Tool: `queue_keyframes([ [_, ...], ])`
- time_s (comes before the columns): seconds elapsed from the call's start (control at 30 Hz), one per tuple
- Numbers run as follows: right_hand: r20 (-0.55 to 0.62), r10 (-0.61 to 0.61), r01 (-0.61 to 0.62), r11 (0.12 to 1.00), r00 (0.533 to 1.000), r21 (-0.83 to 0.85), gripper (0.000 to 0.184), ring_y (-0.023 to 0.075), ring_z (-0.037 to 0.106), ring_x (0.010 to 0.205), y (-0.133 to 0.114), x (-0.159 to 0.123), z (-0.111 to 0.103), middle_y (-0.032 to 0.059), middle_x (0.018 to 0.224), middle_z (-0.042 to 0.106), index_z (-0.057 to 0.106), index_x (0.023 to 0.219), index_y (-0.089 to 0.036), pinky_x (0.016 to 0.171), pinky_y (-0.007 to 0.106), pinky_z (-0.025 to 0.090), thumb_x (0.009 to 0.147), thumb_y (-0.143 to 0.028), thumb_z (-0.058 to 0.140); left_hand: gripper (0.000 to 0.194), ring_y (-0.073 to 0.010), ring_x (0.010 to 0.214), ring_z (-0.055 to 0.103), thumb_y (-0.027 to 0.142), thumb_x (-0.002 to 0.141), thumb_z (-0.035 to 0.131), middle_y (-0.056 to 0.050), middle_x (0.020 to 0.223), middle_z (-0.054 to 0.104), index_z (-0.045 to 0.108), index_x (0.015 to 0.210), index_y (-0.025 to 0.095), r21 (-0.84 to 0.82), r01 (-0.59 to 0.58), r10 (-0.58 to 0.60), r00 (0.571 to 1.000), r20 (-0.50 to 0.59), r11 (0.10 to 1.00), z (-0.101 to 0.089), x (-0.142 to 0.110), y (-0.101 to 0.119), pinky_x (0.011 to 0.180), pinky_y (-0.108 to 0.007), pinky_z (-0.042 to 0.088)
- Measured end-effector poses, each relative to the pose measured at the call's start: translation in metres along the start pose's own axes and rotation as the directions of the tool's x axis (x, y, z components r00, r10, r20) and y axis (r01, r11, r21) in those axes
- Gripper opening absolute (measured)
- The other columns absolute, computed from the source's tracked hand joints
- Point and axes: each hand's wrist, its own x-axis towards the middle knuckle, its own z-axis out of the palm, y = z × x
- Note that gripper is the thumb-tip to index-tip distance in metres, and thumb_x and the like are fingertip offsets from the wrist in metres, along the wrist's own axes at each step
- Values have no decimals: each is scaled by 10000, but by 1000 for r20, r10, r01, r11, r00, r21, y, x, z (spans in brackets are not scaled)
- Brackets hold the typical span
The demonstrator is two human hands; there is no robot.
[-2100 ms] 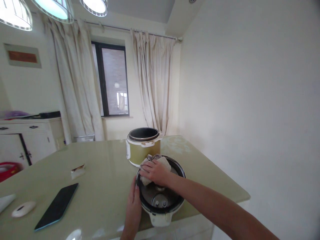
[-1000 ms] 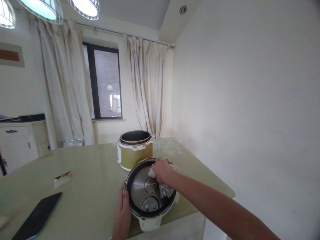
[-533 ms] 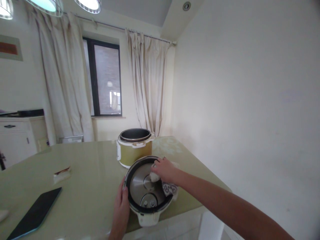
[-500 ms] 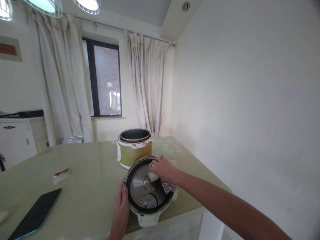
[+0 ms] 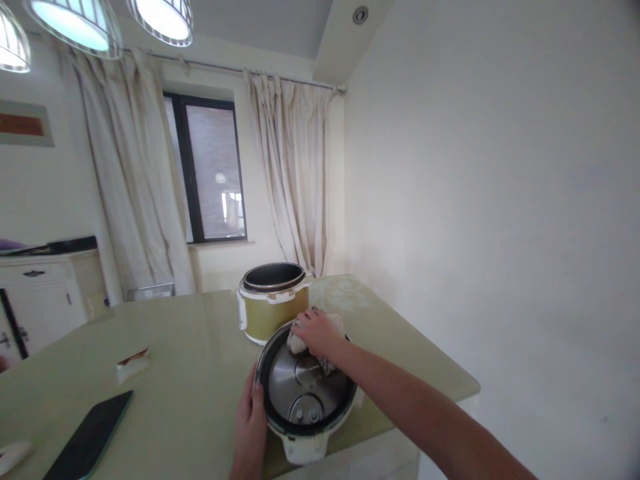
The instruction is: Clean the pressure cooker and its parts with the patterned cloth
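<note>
A round pressure cooker lid (image 5: 285, 383) lies tilted near the table's front edge, its metal inner face and black sealing ring turned up toward me. My left hand (image 5: 251, 420) grips the lid's left rim, thumb over the edge. Bunched in my right hand (image 5: 317, 332) is a pale cloth (image 5: 297, 344) with a patterned part, pressed on the far upper area of the lid's inside. Just behind the lid stands the green and white cooker body (image 5: 265, 310), uncovered, with a dark inner pot (image 5: 275, 273) in it.
On the glossy green table (image 5: 185, 373) lie a dark flat tablet-like object (image 5: 90, 437), a small white packet (image 5: 133, 364) and a white object (image 5: 14, 456) at the left edge. A white cabinet (image 5: 45, 287) stands far left. A bare wall (image 5: 475, 200) rises on the right.
My right hand with the cloth has moved left and up across the lid, toward its far rim. My left hand keeps its grip. The camera view has shifted slightly.
</note>
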Motion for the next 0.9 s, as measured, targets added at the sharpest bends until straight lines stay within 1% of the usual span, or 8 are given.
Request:
queue_keyframes([
  [0.07, 65, 86, -86, 996, 994, -3, 467, 344, 618, 1179, 9, -15, -9, 166, 1258, 681, 702, 1234, -161, 958, 472, 543, 806, -289, 838, 736, -311, 1540, 460, 682, 932, 538, -136, 1557, 613, 608, 1463, 177, -16, 20, -20, 1000, -8, 1000, 1, 1, 1, 1300, -451, 335],
  [0.17, 198, 158, -164, 986, 967, 13, 386, 348, 666, 1121, 10, -40, -22, 196, 1185, 715, 754, 1137, -142, 883, 442, 575, 797, -315, 810, 758, -299, 1555, 439, 722, 910, 568, -118, 1575, 599, 616, 1452, 195, -36, 26, -26, 1000, 5, 999, 3, 2, 5, 1307, -428, 324],
  [0.27, 291, 151, -174, 983, 945, 56, 345, 363, 700, 1071, 8, -56, -31, 199, 1123, 742, 778, 1079, -148, 837, 444, 595, 796, -346, 776, 802, -298, 1547, 449, 778, 886, 570, -110, 1586, 588, 617, 1445, 204, -64, 53, -50, 998, 43, 997, 5, 0, 13, 1303, -425, 332],
  [0.43, 257, 179, -221, 965, 950, 142, 446, 381, 692, 1126, 5, -59, -25, 198, 1196, 731, 745, 1185, -181, 868, 479, 601, 796, -397, 760, 890, -295, 1449, 566, 809, 914, 516, -95, 1553, 616, 447, 1604, 252, -46, 137, -133, 987, 86, 990, 4, -12, 30, 1223, -435, 459],
  [0.57, 241, 261, -301, 942, 935, 148, 488, 383, 677, 1179, 0, -58, -18, 195, 1238, 717, 710, 1261, -197, 898, 494, 596, 827, -418, 742, 890, -297, 1516, 483, 813, 921, 503, -117, 1582, 580, 470, 1581, 217, -17, 51, -49, 993, 112, 999, 4, -15, 38, 1283, -422, 363],
  [0.63, 247, 286, -329, 932, 926, 152, 489, 378, 682, 1184, -2, -60, -18, 194, 1256, 713, 705, 1269, -197, 906, 489, 593, 834, -419, 737, 876, -301, 1544, 440, 809, 924, 502, -130, 1605, 549, 494, 1558, 205, -13, 60, -58, 993, 98, 998, 4, -14, 39, 1302, -428, 316],
  [0.77, 257, 352, -403, 896, 900, 187, 475, 366, 713, 1153, 0, -67, -15, 186, 1236, 736, 711, 1254, -199, 900, 467, 588, 836, -424, 732, 934, -340, 1427, 575, 802, 929, 501, -168, 1574, 561, 312, 1666, 260, -66, 238, -230, 967, 105, 969, 6, -26, 29, 1174, -504, 488],
  [0.9, 328, 476, -558, 796, 816, 235, 445, 344, 751, 1107, 2, -79, -8, 167, 1199, 773, 709, 1264, -216, 868, 420, 584, 878, -437, 689, 1077, -359, 1270, 697, 812, 895, 532, -232, 1569, 535, 72, 1714, 285, -117, 239, -226, 968, 113, 964, 31, -68, 9, 953, -467, 627],
])
